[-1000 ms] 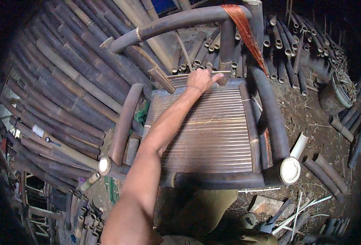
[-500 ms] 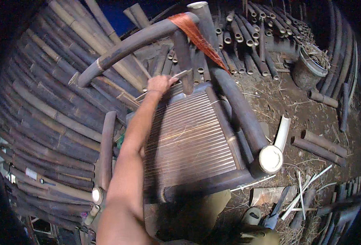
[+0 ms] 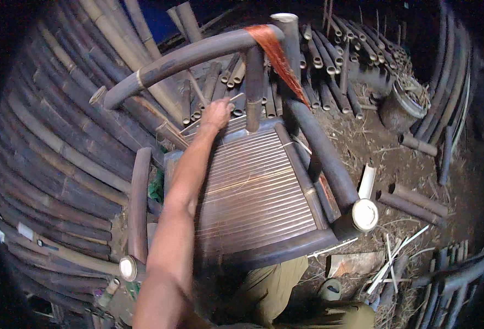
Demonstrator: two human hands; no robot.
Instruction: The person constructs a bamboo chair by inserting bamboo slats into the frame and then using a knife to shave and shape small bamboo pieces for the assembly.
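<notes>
My left hand [image 3: 216, 114] reaches across a dark bamboo chair to the far left corner of its slatted seat [image 3: 261, 189]. Its fingers are closed around a thin pale strip [image 3: 236, 97], whose end sticks out beyond them. What the fingers do underneath is hidden by the hand. Above it curves the chair's thick back rail [image 3: 190, 61], with an orange band [image 3: 275, 54] wrapped at its right end. The chair's right arm [image 3: 325, 151] slopes toward me and ends in a pale cut face. My right hand is out of view.
Long bamboo poles [image 3: 61, 137] lie side by side along the left. More cut poles [image 3: 329, 60] are stacked at the back. On the right are a bucket [image 3: 401, 112] of scraps, short bamboo pieces [image 3: 411, 205] and loose pale strips [image 3: 395, 257] on the ground.
The view has shifted slightly, so the chair's back rail appears lower and farther right. My left hand stays by the seat's far left corner, still closed on the strip.
</notes>
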